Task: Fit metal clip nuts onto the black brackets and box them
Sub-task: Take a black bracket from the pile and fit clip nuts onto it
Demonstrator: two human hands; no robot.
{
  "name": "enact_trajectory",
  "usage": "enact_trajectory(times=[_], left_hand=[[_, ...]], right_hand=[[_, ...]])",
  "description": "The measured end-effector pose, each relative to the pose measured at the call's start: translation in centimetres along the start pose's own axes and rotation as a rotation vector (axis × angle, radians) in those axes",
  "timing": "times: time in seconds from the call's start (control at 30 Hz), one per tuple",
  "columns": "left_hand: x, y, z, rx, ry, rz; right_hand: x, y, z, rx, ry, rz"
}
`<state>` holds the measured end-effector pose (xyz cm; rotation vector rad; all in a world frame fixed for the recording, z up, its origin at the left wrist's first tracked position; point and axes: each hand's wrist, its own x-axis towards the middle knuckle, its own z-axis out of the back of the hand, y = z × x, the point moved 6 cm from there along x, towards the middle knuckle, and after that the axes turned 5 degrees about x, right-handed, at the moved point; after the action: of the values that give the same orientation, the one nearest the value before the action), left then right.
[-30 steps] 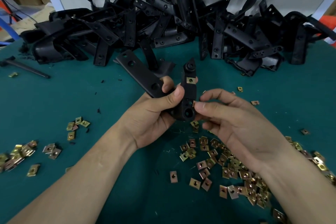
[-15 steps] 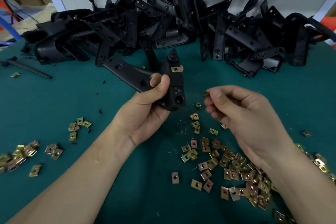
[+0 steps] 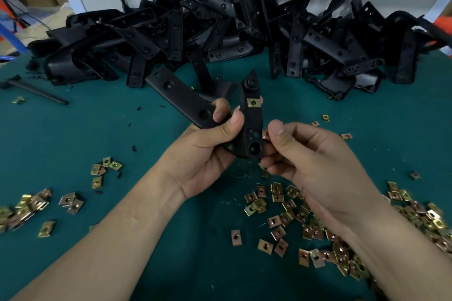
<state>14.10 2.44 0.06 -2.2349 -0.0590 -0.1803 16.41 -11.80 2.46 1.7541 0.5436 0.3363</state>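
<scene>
Your left hand (image 3: 203, 154) grips a black bracket (image 3: 254, 122) above the green counter (image 3: 97, 129), with the thumb pressed on its front. One fitted clip nut (image 3: 253, 102) already sits on the upper part of this bracket. Your right hand (image 3: 315, 161) pinches a second clip nut (image 3: 265, 135) against the bracket's right edge, beside the lower holes. Loose clip nuts (image 3: 305, 222) lie under your right wrist, and the pile of brackets (image 3: 220, 39) lies behind.

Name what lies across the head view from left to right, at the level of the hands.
Left heap of clip nuts → small cluster of clip nuts → left hand → fitted clip nut on the black bracket → right hand → lone clip nut far right on the mat.
</scene>
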Motion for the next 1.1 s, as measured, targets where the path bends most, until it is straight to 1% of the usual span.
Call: enact_trajectory(times=[0.1, 0.23, 0.37, 0.5, 0.7, 0.8, 0.87, 0.93, 1.0, 1.1], left_hand=[[0.0, 0.0, 0.1, 0.042, -0.025, -0.005], [0.0, 0.2, -0.1, 0.026, 0.001, 0.011], [-0.1, 0.2, 0.0, 0.018, -0.014, 0.023], [-0.1, 0.3, -0.1, 0.011, -0.029, 0.030], [-0.2, 0.9, -1.0, 0.024, 0.076, 0.082], [-0.4, 0.8, -1.4, -0.022, 0.165, 0.103], [-0.4, 0.7, -1.2, -0.056, 0.146, 0.104], [-0.2, 0.6, -0.7, -0.068, 0.068, 0.103], [-0.2, 0.7, -0.5, -0.055, 0.034, 0.105], [-0.5, 0.9, -1.4, -0.100, 0.121, 0.140]], right_hand=[[0.0, 0.3, 0.2, -0.156, -0.027, 0.060], [0.0, 0.3, 0.2, -0.194, -0.034, 0.074], [-0.1, 0.2, 0.1, -0.145, -0.005, 0.022], [-0.3, -0.3, -0.1, -0.042, 0.043, -0.110], [-0.6, -1.2, -0.5, 0.149, 0.210, -0.306], [-0.7, -1.1, -0.9, 0.152, 0.272, -0.318], [-0.5, -0.9, -0.8, 0.151, 0.266, -0.300], [-0.2, -0.7, -0.4, 0.152, 0.230, -0.282], [0.0, -0.6, 0.0, 0.125, 0.202, -0.266], [-0.2, -0.8, -0.3, 0.155, 0.238, -0.296]])
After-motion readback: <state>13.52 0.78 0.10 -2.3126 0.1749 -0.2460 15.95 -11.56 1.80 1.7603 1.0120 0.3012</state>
